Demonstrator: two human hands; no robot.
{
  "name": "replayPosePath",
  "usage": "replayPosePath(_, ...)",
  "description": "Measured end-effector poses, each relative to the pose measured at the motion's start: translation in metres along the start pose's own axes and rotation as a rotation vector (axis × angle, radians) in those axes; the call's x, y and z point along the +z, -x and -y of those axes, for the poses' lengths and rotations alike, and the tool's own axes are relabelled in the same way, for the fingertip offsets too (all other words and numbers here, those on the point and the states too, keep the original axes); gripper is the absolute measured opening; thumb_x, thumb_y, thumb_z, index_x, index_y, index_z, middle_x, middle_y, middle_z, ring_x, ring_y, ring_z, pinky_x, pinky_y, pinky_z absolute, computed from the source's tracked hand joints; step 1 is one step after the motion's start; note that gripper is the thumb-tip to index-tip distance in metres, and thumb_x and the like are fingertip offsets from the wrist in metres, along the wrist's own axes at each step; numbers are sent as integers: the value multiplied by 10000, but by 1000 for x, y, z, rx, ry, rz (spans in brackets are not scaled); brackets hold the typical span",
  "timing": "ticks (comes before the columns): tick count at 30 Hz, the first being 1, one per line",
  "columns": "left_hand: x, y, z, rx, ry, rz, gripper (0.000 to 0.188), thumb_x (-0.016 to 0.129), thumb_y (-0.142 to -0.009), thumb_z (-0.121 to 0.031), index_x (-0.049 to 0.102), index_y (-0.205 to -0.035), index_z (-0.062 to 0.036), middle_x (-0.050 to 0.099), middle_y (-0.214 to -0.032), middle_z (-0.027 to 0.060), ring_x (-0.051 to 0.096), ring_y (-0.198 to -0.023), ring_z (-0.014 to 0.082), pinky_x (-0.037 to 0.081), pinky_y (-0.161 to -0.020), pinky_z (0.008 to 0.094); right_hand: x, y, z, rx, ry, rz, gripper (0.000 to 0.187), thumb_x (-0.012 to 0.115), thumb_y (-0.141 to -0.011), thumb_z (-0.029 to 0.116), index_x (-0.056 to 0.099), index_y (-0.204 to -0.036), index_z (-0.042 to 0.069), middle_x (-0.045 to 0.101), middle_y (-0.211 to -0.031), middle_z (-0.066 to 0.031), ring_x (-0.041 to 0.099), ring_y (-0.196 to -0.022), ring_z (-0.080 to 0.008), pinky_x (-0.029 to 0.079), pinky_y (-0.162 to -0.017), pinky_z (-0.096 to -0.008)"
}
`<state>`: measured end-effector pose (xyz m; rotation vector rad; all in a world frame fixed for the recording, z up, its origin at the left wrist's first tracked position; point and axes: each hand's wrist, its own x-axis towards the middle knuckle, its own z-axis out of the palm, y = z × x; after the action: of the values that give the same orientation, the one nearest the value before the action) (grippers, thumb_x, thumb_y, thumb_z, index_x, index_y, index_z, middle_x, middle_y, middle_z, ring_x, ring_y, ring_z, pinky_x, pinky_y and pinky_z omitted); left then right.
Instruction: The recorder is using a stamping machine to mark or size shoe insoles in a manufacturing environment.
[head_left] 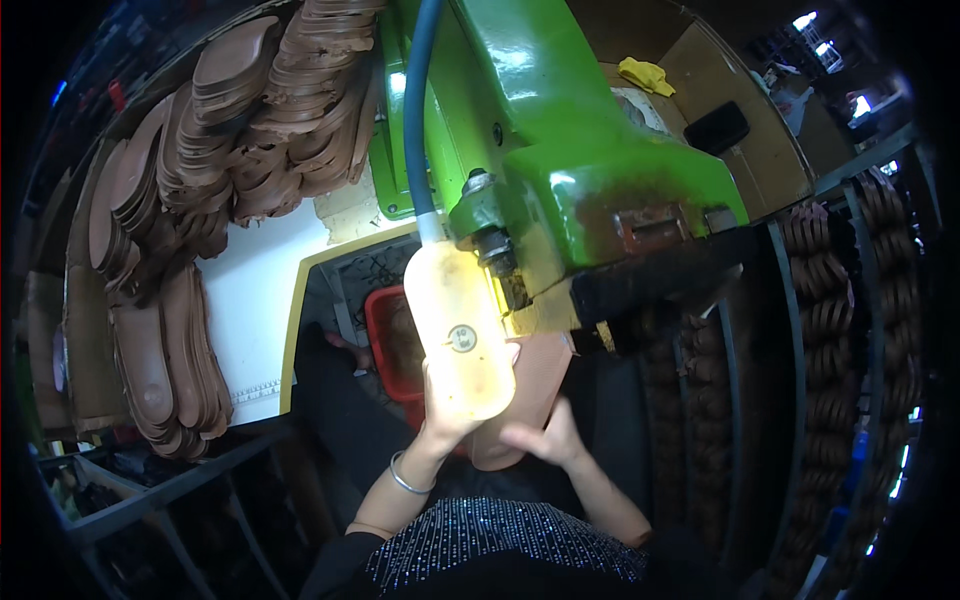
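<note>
A brown shoe sole hangs under the head of a green machine, its upper end close to the machine's working parts. My right hand grips the sole's lower right edge, thumb lying across its face. Most of my left hand is hidden behind a lit, pale yellow lamp. One of its fingertips shows past the lamp's right side, against the sole. The lamp also covers the sole's left part.
Stacks of brown soles lie on the white table at left. Below the machine sits a red basket. A cardboard box holding a yellow cloth stands at back right. Racks of soles line the right.
</note>
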<state>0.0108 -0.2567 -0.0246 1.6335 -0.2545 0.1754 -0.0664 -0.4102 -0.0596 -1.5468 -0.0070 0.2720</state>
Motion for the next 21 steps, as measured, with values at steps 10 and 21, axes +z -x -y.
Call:
replayPosePath(10, -8, 28, 7, -235, 284, 86, 420, 624, -790, 62, 460, -1177, 53, 588, -1074, 124, 590, -978, 182, 475, -854, 265, -84, 93, -18, 175, -174, -228, 257, 695, -722, 94, 576, -913, -32, 643, -826, -102, 605, -698, -115, 491, -653, -231)
replayPosePath(21, -4, 19, 3, -411, 465, 20, 329, 670, -777, -28, 554, -1079, 29, 622, -944, 74, 603, -837, 153, 486, -758, 249, -124, 0, 61, -206, -175, -557, 247, 566, -827, 101, 526, -1031, -34, 612, -923, -82, 583, -835, -122, 463, -770, -239)
